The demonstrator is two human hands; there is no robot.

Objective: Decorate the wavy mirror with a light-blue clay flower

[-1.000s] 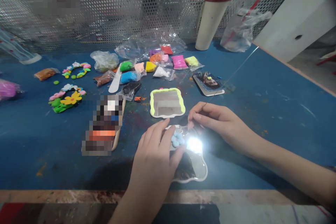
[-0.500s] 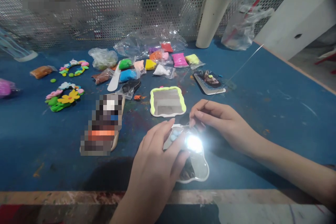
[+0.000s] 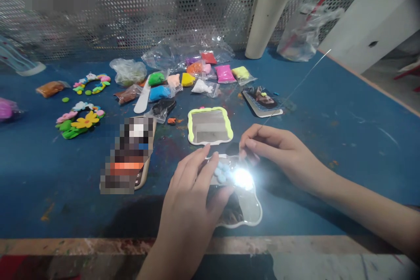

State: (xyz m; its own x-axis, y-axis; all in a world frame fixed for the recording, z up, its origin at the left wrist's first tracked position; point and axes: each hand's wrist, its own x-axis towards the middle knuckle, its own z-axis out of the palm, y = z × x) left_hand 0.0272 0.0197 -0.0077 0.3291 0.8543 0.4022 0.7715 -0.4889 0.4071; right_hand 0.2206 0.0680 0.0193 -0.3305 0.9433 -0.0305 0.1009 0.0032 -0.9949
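A wavy white-edged mirror lies flat at the front of the table, with a bright light glaring in it. Small pale blue clay balls sit clustered on its upper part. My left hand rests over the mirror's left side, fingers apart, thumb just below the blue balls. By the mirror's upper right edge, my right hand is closed in a pinch on a thin needle-like stick, whose long end slants up to the right. Its lower tip is hidden by the fingers.
Behind lies a second mirror edged in yellow clay. A phone and flower-decorated clay rings are on the left. Packets of coloured clay, a white spatula, a card and a tumbler stand farther back.
My left hand has shifted slightly left and its fingers have spread, uncovering more of the blue balls. My right hand has moved only a little, still pinching the stick.
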